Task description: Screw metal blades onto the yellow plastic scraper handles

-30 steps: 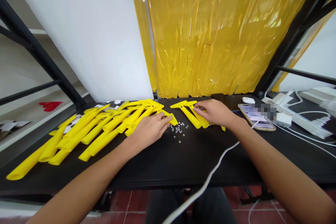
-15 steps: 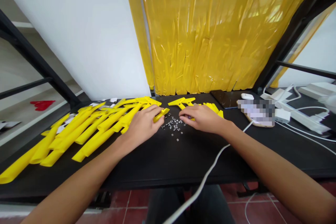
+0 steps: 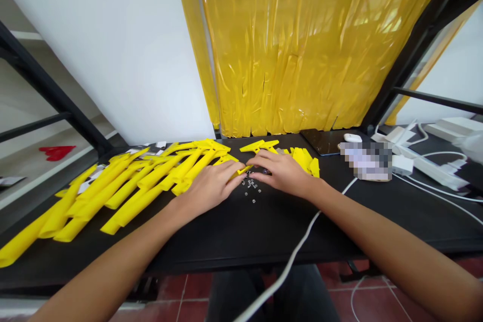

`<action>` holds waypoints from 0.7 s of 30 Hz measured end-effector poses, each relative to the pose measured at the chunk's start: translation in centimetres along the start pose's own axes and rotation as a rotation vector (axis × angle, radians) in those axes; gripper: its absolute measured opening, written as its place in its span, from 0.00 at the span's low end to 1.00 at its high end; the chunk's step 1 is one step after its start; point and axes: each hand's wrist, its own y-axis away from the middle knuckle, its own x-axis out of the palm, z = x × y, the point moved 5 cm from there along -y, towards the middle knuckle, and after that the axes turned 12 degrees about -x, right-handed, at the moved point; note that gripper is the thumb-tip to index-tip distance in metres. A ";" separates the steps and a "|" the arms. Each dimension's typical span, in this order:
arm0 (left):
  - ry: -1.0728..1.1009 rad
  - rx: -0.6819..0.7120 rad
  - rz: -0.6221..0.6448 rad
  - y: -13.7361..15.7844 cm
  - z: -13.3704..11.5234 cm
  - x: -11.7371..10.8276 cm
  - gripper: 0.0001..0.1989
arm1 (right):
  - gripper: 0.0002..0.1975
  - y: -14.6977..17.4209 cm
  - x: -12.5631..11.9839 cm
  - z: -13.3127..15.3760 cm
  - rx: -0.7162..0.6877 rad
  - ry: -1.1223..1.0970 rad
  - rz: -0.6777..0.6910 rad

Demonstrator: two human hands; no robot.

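Note:
My left hand [image 3: 214, 181] pinches a small yellow plastic piece [image 3: 244, 170] over the black tabletop. Close by on its right, my right hand [image 3: 283, 172] is curled, its fingertips at the end of that piece. Something small and dark shows within the right fingers, too hidden to name. Loose small nuts and screws [image 3: 252, 183] lie below and between the hands, partly covered by them. Beside my left hand, long yellow plastic tubes with narrowed ends [image 3: 130, 188] are piled. Behind the hands are a few yellow branched parts [image 3: 260, 146].
Flat yellow pieces [image 3: 302, 160] lie just behind my right hand. To the right are a dark tablet [image 3: 324, 142], a white earbud case [image 3: 352, 138], a phone [image 3: 366, 161] and a power strip with cables [image 3: 439, 158]. A white cable [image 3: 302, 244] crosses the table's front edge.
My hands have come together over the nuts and screws. The right fingers have moved left to the end of the yellow piece in my left hand.

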 end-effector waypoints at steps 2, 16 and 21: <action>0.064 0.027 -0.028 0.1 -0.3 -0.1 0.11 | 0.12 0.0 0.1 0.0 -0.001 0.013 -0.030; 0.246 -0.142 -0.181 0.1 -0.4 -1.0 0.06 | 0.08 -0.3 -0.1 0.8 -0.014 -0.121 -0.116; 0.457 -0.385 -0.009 -0.1 0.7 -0.4 0.13 | 0.08 -0.3 0.0 0.9 -0.006 -0.090 -0.110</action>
